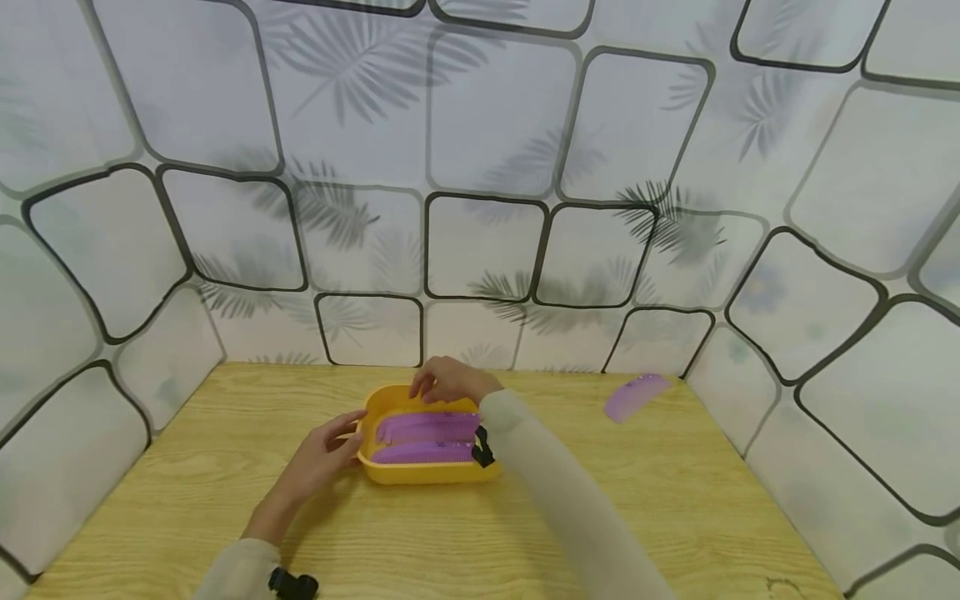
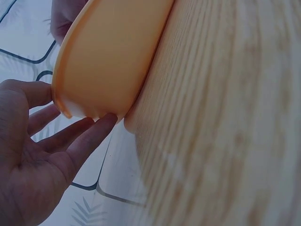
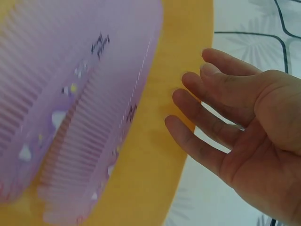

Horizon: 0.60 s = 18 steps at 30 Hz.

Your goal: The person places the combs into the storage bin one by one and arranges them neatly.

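A yellow plastic basin (image 1: 431, 473) stands on the table, with purple combs (image 1: 427, 452) lying inside it side by side. In the head view, my left hand (image 1: 321, 458) is at the basin's left end. The left wrist view shows that hand's fingers (image 2: 96, 136) fairly straight, their tips touching the outer wall and rim. My right hand (image 1: 452, 380) hangs over the back rim with loosely bent fingers. Nothing is between those fingers in the right wrist view, where the translucent combs (image 3: 89, 155) show beside the hand. My right forearm hides the basin's right end.
Another purple comb (image 1: 636, 397) lies apart on the wooden table (image 1: 420, 542), toward its back right corner. Patterned cloth walls (image 1: 480, 250) with leaf prints rise at the back and both sides of the table.
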{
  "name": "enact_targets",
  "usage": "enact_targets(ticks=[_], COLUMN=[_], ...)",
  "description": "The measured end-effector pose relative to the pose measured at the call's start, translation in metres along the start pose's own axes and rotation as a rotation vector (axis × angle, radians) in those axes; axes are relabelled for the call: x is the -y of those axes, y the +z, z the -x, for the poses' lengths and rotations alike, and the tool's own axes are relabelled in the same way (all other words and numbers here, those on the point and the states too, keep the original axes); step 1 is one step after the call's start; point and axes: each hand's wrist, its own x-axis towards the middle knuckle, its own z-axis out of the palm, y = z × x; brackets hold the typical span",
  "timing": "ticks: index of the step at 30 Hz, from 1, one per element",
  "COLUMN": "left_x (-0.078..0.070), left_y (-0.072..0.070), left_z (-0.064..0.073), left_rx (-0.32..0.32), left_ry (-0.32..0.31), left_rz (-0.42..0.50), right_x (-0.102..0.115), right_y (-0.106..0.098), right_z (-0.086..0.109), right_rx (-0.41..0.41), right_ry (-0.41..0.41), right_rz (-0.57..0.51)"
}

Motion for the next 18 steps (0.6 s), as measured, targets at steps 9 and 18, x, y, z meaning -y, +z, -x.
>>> enact_targets(ticks=[9, 18], left_x=[-0.001, 0.000], left_y=[0.000, 0.000], left_z=[0.001, 0.000], left_rx=[-0.009, -0.009], left_ry=[-0.005, -0.001], left_rz=[-0.003, -0.003], right_x=[-0.016, -0.036], right_y=[-0.014, -0.027], right_z=[0.021, 0.041], right_rx=[-0.041, -0.076], right_ry=[0.019, -0.004], right_rz=[0.003, 0.033])
